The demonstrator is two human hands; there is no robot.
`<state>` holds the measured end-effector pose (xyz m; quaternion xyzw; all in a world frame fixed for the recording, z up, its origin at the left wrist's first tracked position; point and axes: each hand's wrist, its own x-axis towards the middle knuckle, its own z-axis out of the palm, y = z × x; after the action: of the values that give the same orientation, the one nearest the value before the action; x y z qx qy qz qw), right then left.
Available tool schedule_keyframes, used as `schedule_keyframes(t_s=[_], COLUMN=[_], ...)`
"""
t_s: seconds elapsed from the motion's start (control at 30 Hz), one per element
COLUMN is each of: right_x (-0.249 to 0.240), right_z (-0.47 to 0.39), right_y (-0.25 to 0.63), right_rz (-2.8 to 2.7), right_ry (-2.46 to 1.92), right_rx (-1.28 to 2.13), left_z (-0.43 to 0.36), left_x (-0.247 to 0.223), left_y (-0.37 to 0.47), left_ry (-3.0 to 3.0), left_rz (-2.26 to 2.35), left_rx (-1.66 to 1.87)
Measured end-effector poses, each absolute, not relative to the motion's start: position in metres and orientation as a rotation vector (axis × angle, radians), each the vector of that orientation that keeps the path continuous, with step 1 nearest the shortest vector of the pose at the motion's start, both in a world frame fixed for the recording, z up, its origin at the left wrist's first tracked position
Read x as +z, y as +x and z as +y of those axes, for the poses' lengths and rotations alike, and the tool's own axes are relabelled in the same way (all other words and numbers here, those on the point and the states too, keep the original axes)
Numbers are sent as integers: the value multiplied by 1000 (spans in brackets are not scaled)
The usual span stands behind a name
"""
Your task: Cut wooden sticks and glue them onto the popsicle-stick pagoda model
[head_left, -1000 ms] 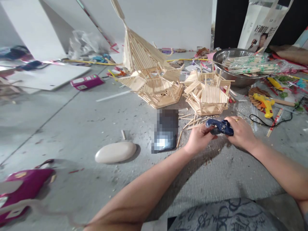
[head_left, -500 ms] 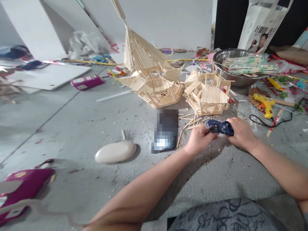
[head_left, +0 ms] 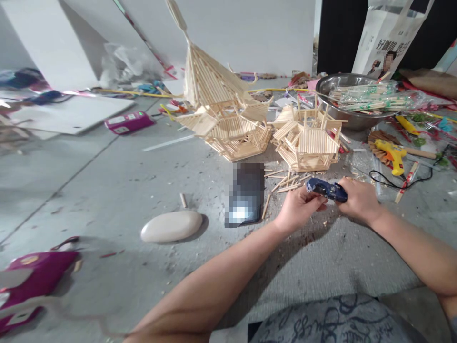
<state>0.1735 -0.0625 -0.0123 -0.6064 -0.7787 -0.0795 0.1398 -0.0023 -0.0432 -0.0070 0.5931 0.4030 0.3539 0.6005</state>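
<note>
My right hand is closed around one end of a dark blue hand tool with a worn, speckled surface; its exact kind is not plain. At the tool's other end, my left hand has its fingers drawn together just under the blue body. What those fingers pinch is hidden. Short wooden sticks lie loose beyond my left hand. Behind them stand a small many-sided stick model and a larger one with a tall pointed stick roof.
A phone with a bright spot and a pale oval case lie left of my hands. At the right are a yellow glue gun with a black cord and a metal bowl of wrapped chopsticks. Magenta packs lie at left.
The blue tool has turned slightly in my hands, and the dark round part on its near side no longer shows. My left fingers have shifted a little beneath it.
</note>
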Motion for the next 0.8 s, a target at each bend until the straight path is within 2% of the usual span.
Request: schedule_keyframes(t_s=[0.5,0.8], right_x=[-21,-29], right_z=[-44,-41], right_y=[192,192], right_rz=[-2253,-2429], right_ry=[-1787,-1850], right_rx=[-274,-239], left_z=[-31,-20], left_x=[-12,-8], left_y=[-8,-14], left_ry=[1215,1062], left_rz=[902,999], left_rx=[1044,1003])
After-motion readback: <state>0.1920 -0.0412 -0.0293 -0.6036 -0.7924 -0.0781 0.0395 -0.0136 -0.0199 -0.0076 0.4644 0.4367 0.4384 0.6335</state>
